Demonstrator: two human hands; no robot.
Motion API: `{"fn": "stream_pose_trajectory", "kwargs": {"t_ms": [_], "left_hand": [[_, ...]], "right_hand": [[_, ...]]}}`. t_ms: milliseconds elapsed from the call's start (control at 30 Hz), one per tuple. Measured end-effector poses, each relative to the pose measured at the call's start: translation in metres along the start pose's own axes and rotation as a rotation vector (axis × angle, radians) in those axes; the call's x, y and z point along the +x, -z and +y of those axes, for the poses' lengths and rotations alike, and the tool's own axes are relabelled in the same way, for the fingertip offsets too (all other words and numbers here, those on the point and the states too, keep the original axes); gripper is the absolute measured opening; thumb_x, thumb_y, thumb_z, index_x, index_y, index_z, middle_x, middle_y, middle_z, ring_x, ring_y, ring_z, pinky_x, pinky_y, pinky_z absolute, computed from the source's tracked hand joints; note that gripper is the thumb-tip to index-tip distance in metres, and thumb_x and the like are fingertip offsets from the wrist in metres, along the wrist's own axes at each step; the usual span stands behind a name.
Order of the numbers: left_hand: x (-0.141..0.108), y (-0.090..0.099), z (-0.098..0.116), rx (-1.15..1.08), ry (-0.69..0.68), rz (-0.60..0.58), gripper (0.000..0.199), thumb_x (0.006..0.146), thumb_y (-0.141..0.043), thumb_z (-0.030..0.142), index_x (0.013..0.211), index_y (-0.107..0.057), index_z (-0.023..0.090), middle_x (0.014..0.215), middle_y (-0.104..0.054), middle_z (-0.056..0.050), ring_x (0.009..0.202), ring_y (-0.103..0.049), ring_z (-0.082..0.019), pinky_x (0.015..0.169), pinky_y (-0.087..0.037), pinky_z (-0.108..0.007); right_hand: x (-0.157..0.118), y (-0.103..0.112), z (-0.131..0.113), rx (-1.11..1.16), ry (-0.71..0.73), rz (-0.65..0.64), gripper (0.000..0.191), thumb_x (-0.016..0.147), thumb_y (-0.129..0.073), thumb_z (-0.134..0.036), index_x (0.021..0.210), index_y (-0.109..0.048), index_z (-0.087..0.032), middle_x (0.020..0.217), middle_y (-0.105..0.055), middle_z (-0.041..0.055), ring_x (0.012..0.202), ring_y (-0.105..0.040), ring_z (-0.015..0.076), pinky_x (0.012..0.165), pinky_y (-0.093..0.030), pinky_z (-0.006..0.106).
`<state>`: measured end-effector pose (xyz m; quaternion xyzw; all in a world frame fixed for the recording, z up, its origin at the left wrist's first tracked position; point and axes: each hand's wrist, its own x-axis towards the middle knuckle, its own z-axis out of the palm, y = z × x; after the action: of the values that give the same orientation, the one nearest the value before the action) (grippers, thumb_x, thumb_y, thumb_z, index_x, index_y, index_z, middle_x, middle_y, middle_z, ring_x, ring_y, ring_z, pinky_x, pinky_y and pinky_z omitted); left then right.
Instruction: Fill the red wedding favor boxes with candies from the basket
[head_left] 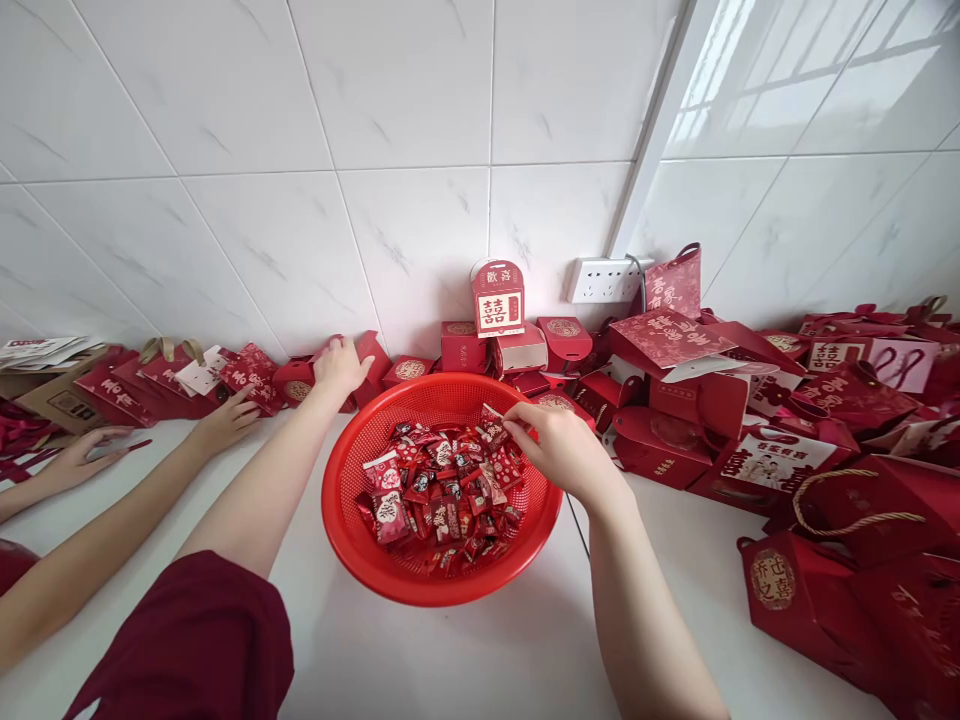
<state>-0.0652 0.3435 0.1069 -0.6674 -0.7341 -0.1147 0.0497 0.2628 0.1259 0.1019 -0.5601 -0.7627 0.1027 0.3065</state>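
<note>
A round red plastic basket (345,540) on the white table holds many red-wrapped candies (442,490). Over its right rim, my right hand (559,445) pinches the corner of a small red candy packet (493,427). My left hand (341,368) reaches past the basket's back left side to the red boxes by the wall. Its fingers are bent at a red box (370,366); whether they grip it is hard to make out.
Another person's hands (225,425) are on the left, near red gift bags (176,378). Red boxes and bags (675,440) are piled at the right. A power strip (606,281) is on the tiled wall.
</note>
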Motion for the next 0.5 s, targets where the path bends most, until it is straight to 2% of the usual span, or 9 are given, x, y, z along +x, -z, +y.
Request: {"fn": "stream_pose_trajectory", "kwargs": {"t_ms": [33,100,167,233,367,433,500], "left_hand": [[-0.004,0.004,0.005,0.009,-0.046,0.030,0.058,0.098,-0.048,0.042,0.144,-0.044,0.006,0.143,-0.047,-0.029,0.136,-0.043,-0.043,0.108,-0.038,-0.056],[-0.008,0.010,0.016,0.011,-0.148,0.030,0.053,0.100,-0.041,0.040,0.147,-0.043,0.014,0.149,-0.043,-0.023,0.141,-0.038,-0.038,0.114,-0.034,-0.050],[-0.006,0.010,0.031,0.006,-0.224,-0.055,0.044,0.101,-0.043,0.038,0.140,-0.052,0.020,0.145,-0.049,-0.016,0.136,-0.045,-0.031,0.113,-0.037,-0.044],[0.000,0.006,0.045,0.002,-0.252,-0.186,0.037,0.098,-0.052,0.039,0.129,-0.060,0.020,0.135,-0.058,-0.012,0.123,-0.056,-0.026,0.106,-0.045,-0.044],[0.014,-0.008,0.068,0.016,-0.157,-0.390,0.035,0.095,-0.061,0.039,0.121,-0.062,0.015,0.121,-0.063,-0.010,0.106,-0.063,-0.022,0.091,-0.055,-0.044],[0.018,-0.013,0.072,0.011,-0.099,-0.418,0.035,0.095,-0.061,0.039,0.121,-0.062,0.015,0.120,-0.064,-0.010,0.104,-0.064,-0.022,0.088,-0.056,-0.042],[0.018,-0.015,0.074,-0.025,-0.091,-0.379,0.034,0.095,-0.061,0.038,0.120,-0.062,0.015,0.119,-0.064,-0.010,0.103,-0.064,-0.021,0.087,-0.056,-0.041]], "right_hand": [[-0.001,0.001,-0.001,0.005,0.001,0.000,0.019,0.100,-0.048,-0.025,0.093,-0.065,-0.024,0.086,-0.072,0.0011,0.076,-0.065,0.0180,0.068,-0.041,0.028],[-0.001,0.002,-0.003,0.010,0.004,-0.002,0.018,0.099,-0.048,-0.025,0.093,-0.065,-0.024,0.086,-0.072,0.0011,0.076,-0.065,0.0181,0.068,-0.042,0.028],[-0.002,0.003,-0.004,0.010,0.005,-0.003,0.018,0.099,-0.048,-0.025,0.093,-0.065,-0.024,0.086,-0.072,0.0011,0.077,-0.065,0.0184,0.069,-0.042,0.028],[-0.002,0.004,-0.005,0.012,0.006,-0.004,0.018,0.100,-0.048,-0.025,0.094,-0.065,-0.024,0.087,-0.073,0.0012,0.078,-0.065,0.0185,0.070,-0.043,0.028],[-0.003,0.008,-0.001,0.022,-0.004,-0.002,0.018,0.100,-0.048,-0.026,0.095,-0.065,-0.024,0.089,-0.073,0.0012,0.078,-0.066,0.0184,0.072,-0.044,0.029],[-0.004,0.011,0.004,0.028,-0.023,0.001,0.018,0.099,-0.049,-0.027,0.095,-0.066,-0.024,0.090,-0.073,0.0010,0.078,-0.066,0.0186,0.072,-0.045,0.029],[-0.004,0.012,0.010,0.017,-0.057,0.006,0.017,0.099,-0.050,-0.027,0.094,-0.066,-0.025,0.090,-0.074,0.0015,0.080,-0.067,0.0195,0.072,-0.045,0.029]]}}
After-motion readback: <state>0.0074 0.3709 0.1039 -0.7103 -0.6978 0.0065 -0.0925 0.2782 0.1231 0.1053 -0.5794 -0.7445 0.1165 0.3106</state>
